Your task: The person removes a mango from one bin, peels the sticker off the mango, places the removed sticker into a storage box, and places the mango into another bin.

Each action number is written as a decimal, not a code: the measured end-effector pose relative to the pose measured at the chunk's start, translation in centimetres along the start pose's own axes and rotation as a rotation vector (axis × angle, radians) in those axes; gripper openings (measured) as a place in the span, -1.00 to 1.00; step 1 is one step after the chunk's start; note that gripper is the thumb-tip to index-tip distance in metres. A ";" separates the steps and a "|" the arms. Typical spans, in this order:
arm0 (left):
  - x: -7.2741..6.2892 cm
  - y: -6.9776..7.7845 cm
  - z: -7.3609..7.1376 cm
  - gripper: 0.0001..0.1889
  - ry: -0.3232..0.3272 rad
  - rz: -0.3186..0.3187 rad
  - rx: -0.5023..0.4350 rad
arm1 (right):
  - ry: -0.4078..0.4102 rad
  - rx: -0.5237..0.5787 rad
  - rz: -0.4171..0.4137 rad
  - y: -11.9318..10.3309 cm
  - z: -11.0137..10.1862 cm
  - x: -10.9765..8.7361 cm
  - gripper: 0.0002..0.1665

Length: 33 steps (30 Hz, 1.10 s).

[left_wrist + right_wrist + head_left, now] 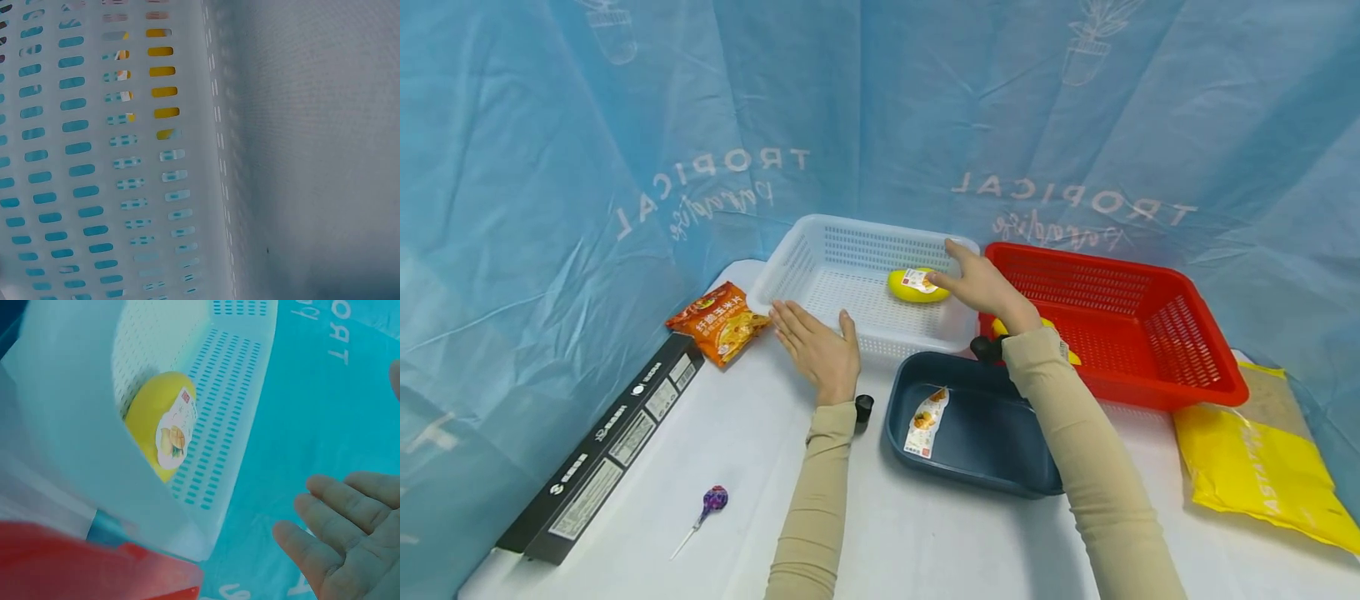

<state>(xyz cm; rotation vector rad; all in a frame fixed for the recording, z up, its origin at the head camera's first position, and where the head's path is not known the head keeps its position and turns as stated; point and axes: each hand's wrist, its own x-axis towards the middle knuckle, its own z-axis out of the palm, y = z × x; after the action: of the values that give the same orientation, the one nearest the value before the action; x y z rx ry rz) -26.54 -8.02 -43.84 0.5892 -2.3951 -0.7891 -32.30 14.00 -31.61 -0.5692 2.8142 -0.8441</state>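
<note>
My left hand [820, 354] is open, fingers straight, by the near-left corner of the white perforated basket [865, 340]; whether it touches the rim I cannot tell. The left wrist view shows the basket's slotted wall [75, 137] close up, without the hand. Above the basket's right end, my right hand [988, 287] has its fingers extended and holds nothing. In the right wrist view that hand [356, 544] appears palm visible, apart from the basket. A yellow mango-shaped item [904, 288] with a fruit label lies inside the basket, left of the right fingertips.
A red basket [1210, 367] holds a yellow item [1048, 324], partly behind my right sleeve. The dark blue tub [977, 479] bears a white label [927, 422]. Around them lie an orange snack packet [718, 323], long black box [613, 442], purple lollipop [715, 498] and yellow bag [1255, 467].
</note>
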 end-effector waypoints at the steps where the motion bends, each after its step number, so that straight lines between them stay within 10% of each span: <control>1: 0.0 -0.1 -0.1 -0.09 -0.001 0.000 -0.006 | -0.002 0.000 0.000 -0.1 0.1 0.2 -0.02; 33: -0.3 -0.4 0.1 -0.25 0.064 0.023 0.015 | -0.079 0.038 0.079 0.8 2.6 6.6 -0.04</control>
<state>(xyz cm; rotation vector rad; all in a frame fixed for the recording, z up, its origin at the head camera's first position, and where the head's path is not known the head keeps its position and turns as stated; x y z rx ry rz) -26.30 -8.08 -44.26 0.5835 -2.3467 -0.7326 -37.92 10.70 -34.37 -0.4725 2.7239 -0.8392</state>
